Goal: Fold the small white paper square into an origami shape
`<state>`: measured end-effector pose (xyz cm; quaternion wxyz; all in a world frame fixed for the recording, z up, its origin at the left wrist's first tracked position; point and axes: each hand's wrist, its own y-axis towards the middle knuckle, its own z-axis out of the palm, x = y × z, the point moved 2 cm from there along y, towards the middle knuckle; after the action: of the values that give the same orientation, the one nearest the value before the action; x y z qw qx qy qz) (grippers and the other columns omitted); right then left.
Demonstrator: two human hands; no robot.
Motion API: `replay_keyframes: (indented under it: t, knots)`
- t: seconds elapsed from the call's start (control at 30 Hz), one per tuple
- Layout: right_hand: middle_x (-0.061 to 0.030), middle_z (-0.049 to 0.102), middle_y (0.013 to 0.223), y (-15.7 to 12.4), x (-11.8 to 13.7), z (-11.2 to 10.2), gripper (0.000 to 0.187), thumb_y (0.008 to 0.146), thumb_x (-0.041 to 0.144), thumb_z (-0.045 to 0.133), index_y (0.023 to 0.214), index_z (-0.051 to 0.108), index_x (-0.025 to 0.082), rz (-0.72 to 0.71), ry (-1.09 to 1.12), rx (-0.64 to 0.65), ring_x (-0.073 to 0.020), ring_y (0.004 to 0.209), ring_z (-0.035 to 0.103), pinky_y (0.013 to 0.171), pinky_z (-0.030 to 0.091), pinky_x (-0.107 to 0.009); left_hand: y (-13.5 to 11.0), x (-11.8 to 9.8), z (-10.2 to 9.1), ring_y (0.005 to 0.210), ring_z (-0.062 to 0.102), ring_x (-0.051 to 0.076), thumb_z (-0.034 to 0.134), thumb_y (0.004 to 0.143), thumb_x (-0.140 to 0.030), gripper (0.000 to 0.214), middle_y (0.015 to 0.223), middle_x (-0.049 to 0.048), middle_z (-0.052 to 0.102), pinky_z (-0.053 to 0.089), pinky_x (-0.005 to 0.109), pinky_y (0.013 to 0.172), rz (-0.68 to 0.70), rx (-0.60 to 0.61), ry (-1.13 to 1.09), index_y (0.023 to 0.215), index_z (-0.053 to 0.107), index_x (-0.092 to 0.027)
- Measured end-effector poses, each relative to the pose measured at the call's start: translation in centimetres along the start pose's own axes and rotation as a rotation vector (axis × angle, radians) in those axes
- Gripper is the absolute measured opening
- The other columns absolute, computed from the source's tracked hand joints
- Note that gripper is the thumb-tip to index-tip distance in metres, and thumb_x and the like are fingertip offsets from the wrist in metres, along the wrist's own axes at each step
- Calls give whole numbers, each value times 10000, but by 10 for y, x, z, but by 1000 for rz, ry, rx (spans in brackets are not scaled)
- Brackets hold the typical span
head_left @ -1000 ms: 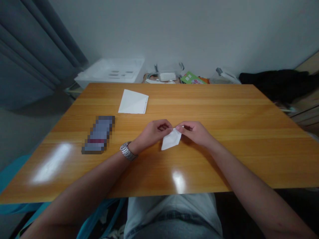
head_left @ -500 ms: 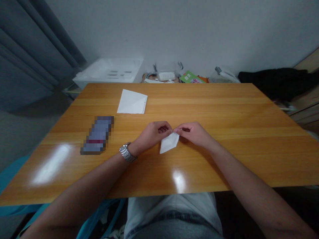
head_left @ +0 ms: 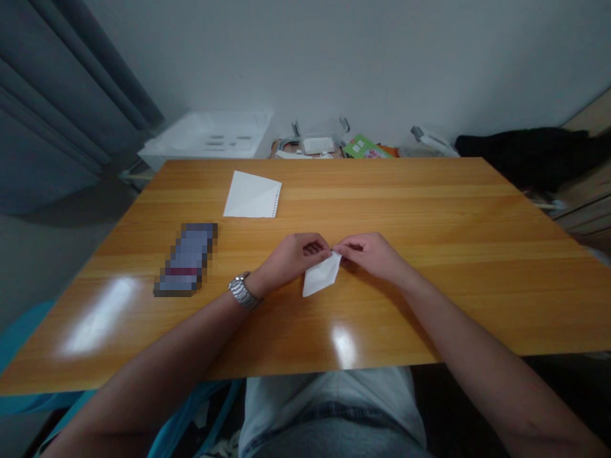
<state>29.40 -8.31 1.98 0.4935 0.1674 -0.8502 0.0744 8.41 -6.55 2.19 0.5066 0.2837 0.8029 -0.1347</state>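
A small folded piece of white paper (head_left: 321,276) is pinched at its upper edge between both hands, above the middle of the wooden table. My left hand (head_left: 300,253), with a metal watch (head_left: 244,291) on its wrist, grips the paper's top left part with thumb and fingers. My right hand (head_left: 365,251) pinches the top right corner, its fingertips almost meeting the left ones. The paper's lower end hangs free toward me. The exact folds under the fingertips are hidden.
A sheet of white notepad paper (head_left: 252,196) with a perforated edge lies farther back on the table (head_left: 405,210). A pixelated phone-like object (head_left: 187,257) lies to the left. Behind the table stand a white plastic tub (head_left: 210,137) and a green booklet (head_left: 365,147).
The folded paper's free end has swung slightly left and toward me. Both hands keep nearly the same place and pinch.
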Motion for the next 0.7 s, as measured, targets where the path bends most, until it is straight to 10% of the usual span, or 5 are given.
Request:
replay_keyframes:
  t: [0.23,0.7]
  knots:
    - [-98,780,891,0,-2,-3,484,896,627,634,915,772,164,74,297,-62,-210,800,710,750,551,-328,3,3,-2,749,627,125,680,907,-392,259,848,42,714,481,223,666,-16,-32,-113,918,708,-135]
    - [-60,781,864,0,-2,1,276,896,451,672,897,775,195,-6,77,-69,-207,790,700,759,524,-331,2,1,1,782,654,136,671,913,-376,236,882,44,737,500,233,694,3,-55,-29,961,718,-150]
